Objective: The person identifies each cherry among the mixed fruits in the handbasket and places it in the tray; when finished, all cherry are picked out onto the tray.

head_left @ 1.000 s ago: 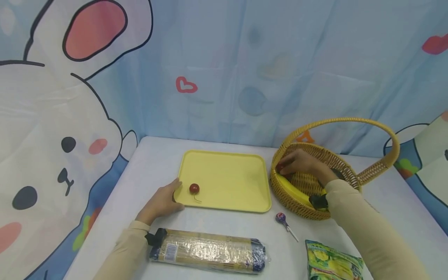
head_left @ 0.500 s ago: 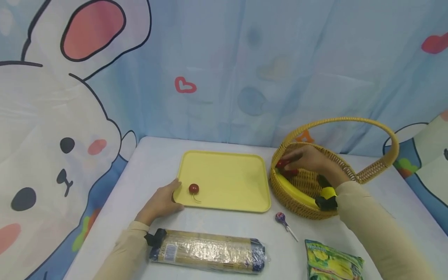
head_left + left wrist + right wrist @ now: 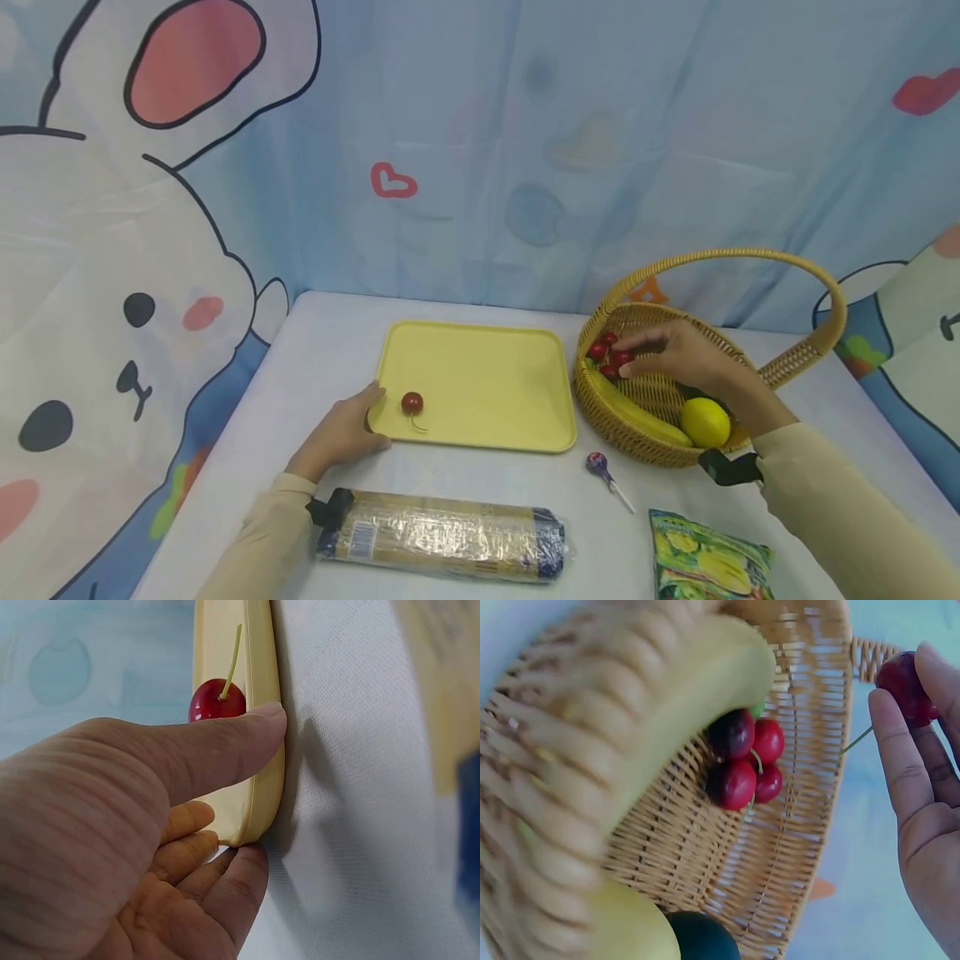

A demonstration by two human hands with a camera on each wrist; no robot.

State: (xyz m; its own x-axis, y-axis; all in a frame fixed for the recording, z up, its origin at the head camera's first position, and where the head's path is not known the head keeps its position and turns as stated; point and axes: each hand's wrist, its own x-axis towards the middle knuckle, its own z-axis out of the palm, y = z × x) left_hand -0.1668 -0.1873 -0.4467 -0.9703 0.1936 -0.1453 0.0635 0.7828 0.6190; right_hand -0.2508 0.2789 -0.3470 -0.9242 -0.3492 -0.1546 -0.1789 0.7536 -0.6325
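My left hand (image 3: 341, 433) holds the near left corner of the yellow tray (image 3: 487, 383), thumb along its front edge and fingers at its side. On the tray lies a red cherry (image 3: 216, 701) with a green stem. My right hand (image 3: 690, 358) is over the wicker basket (image 3: 645, 452). In the right wrist view it pinches a dark red cherry (image 3: 904, 686) between thumb and fingers, its stem hanging toward the basket rim. Several more cherries (image 3: 733, 784) lie inside, beside a banana (image 3: 637, 414). A yellow lemon (image 3: 705, 422) sits at the basket's near right.
A lollipop (image 3: 597, 465) lies between tray and basket. In front are a long plastic-wrapped packet (image 3: 450, 537) and a green snack bag (image 3: 708, 558). The basket's tall handle (image 3: 735, 253) arches above it. A dark round thing (image 3: 703, 937) is beside the lemon.
My right hand has drawn back to the right from the basket's left end, uncovering the cherries and the lemon. The left hand stays at the tray corner.
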